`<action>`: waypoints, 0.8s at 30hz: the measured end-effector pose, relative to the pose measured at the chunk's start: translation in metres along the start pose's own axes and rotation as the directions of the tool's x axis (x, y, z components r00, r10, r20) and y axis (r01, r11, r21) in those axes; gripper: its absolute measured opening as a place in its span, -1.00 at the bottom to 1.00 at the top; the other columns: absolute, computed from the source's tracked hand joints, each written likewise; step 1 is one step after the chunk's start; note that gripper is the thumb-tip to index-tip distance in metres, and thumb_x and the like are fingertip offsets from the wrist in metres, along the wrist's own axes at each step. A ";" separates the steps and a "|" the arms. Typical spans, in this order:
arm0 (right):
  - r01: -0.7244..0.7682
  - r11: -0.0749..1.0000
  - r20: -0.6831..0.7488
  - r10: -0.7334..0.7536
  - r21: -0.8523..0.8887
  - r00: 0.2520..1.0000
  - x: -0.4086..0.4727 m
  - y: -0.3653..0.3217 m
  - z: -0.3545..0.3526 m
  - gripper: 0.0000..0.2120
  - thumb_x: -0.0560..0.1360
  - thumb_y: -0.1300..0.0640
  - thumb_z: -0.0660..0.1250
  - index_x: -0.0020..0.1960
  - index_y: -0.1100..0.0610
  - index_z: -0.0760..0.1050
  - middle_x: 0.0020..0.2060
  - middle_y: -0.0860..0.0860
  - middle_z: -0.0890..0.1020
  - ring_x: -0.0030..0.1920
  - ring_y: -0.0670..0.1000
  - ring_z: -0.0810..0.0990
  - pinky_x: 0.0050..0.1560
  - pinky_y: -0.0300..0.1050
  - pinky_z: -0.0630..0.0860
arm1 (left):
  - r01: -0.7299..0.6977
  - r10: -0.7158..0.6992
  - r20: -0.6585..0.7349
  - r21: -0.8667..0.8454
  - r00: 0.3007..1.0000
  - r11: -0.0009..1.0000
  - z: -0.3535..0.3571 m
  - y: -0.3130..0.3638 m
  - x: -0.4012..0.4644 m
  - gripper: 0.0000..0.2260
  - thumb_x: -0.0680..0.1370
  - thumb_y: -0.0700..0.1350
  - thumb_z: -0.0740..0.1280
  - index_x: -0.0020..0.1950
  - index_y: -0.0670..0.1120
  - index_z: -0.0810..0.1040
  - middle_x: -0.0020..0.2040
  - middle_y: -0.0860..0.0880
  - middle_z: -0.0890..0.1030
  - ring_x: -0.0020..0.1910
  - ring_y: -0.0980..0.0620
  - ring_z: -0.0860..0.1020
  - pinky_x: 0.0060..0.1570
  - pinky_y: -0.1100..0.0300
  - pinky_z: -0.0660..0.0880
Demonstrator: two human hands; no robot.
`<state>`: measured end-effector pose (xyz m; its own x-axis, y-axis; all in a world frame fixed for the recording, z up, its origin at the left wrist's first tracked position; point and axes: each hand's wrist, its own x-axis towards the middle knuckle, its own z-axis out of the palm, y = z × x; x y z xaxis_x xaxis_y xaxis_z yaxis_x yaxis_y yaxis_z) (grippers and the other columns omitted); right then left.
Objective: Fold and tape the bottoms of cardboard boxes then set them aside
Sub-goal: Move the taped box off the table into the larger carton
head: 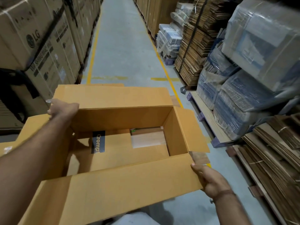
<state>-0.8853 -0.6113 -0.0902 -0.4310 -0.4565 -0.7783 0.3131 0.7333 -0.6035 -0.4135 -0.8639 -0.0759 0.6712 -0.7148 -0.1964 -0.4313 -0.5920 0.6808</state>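
Between the stacked cartons and the wrapped pallets, a person holds an opened cardboard box (pixel 123 143) out over the aisle floor (pixel 123 51). Its upper flaps are splayed outward, and one inner flap (pixel 129 150) lies folded across the lower opening, with a wooden surface showing through the gap beside it. The left hand (pixel 62 108) grips the far left corner, fingers wrapped over the edge; the right hand (pixel 209 181) grips the near flap's right end, thumb on top. No tape shows on the box, so I judge the folding step is in hand. Next, the box likely needs turning over and its remaining bottom flaps closing before taping.
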 end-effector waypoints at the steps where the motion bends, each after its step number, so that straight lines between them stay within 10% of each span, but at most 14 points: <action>1: -0.041 0.996 0.044 0.037 0.083 0.998 -0.004 -0.004 -0.005 -0.83 0.56 0.24 0.45 0.14 0.25 0.64 -0.07 0.19 0.75 -0.02 0.19 0.71 -0.26 0.03 0.70 | 0.019 -0.020 -0.024 -0.046 1.000 0.999 -0.002 -0.003 0.007 -0.25 0.50 0.13 0.53 0.55 -0.10 0.29 0.41 -0.26 0.46 0.36 -0.31 0.47 0.21 -0.24 0.57; 4: -0.086 0.934 0.048 0.074 0.348 0.996 -0.014 -0.017 -0.008 -0.87 0.57 0.30 0.42 0.10 0.30 0.61 -0.23 0.20 0.73 -0.29 0.12 0.74 -0.43 -0.04 0.67 | 0.063 -0.065 -0.027 -0.067 0.998 0.996 -0.001 -0.020 0.037 -0.26 0.40 0.29 0.52 0.47 -0.02 0.42 0.32 -0.20 0.57 0.21 -0.24 0.60 -0.02 -0.17 0.65; 11: 0.042 0.782 -0.027 -0.032 0.622 0.999 -0.011 -0.052 0.024 -0.67 0.66 0.13 0.33 0.40 0.14 0.54 -0.30 0.07 0.74 -0.08 0.08 0.66 -0.13 0.05 0.57 | 0.019 -0.010 0.078 -0.116 0.997 0.993 -0.017 -0.007 0.004 -0.53 0.49 0.15 0.53 0.27 -0.08 0.57 0.14 -0.14 0.64 0.07 -0.19 0.63 0.01 -0.21 0.66; 19: 0.169 0.758 -0.089 -0.145 0.630 0.985 -0.011 -0.110 0.053 -0.70 0.68 0.11 0.31 0.37 0.20 0.50 0.16 0.14 0.68 -0.04 0.11 0.68 -0.20 0.06 0.58 | -0.255 0.273 0.207 -0.109 0.939 0.961 -0.039 -0.008 -0.013 -0.51 0.58 0.11 0.47 0.40 -0.15 0.56 0.22 -0.19 0.66 0.14 -0.25 0.64 0.14 -0.24 0.62; 24: 0.251 0.829 -0.091 -0.238 0.500 0.967 -0.009 -0.120 0.067 -0.93 0.64 0.27 0.34 -0.03 0.21 0.50 -0.07 0.14 0.66 -0.32 0.00 0.67 -0.30 -0.04 0.64 | -0.215 0.232 0.131 -0.129 0.964 0.968 -0.044 -0.013 -0.010 -0.54 0.58 0.15 0.45 0.40 -0.07 0.58 0.23 -0.12 0.67 0.14 -0.20 0.64 0.13 -0.23 0.62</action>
<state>-0.8618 -0.7288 -0.0224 -0.5682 -0.5700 -0.5935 0.5743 0.2419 -0.7821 -0.3881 -0.8325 -0.0519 0.4678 -0.8751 -0.1240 -0.4844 -0.3712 0.7922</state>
